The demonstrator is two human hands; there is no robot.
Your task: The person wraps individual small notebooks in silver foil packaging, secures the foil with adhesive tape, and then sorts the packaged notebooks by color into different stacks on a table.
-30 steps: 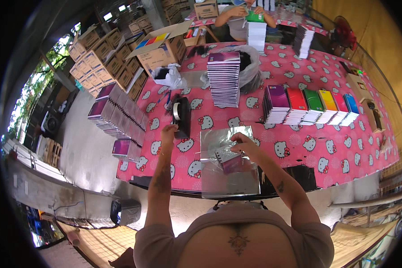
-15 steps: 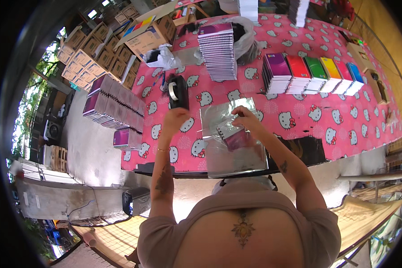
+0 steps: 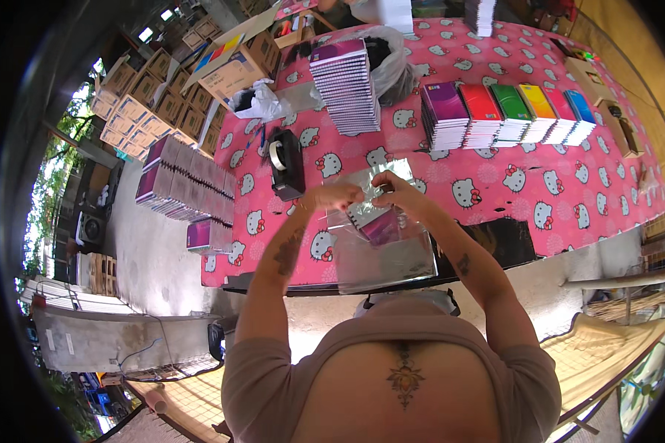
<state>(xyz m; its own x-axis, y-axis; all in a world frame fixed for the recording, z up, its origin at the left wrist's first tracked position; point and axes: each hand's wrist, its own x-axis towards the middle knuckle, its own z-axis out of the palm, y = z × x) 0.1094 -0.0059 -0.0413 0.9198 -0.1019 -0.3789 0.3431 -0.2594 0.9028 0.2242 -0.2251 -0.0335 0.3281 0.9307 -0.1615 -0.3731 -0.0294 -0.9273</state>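
A small spiral notebook with a purple cover lies aslant on shiny clear plastic sheets at the table's front edge. Its upper end is partly hidden by the plastic and my fingers. My right hand is closed in a pinch on the plastic film just above the notebook. Close beside it on the left, my left hand has its fingers pressed together; anything between them is too small to tell. A black tape dispenser with a pale roll stands beyond my left wrist.
A tall notebook stack stands at the back beside a plastic bag. Coloured notebook stacks line the right. Purple notebook piles flank the left edge, with cardboard boxes behind. Pens lie near the dispenser.
My left hand has moved right from beside the tape dispenser to the plastic near my right hand. The right hand still pinches the film over the notebook.
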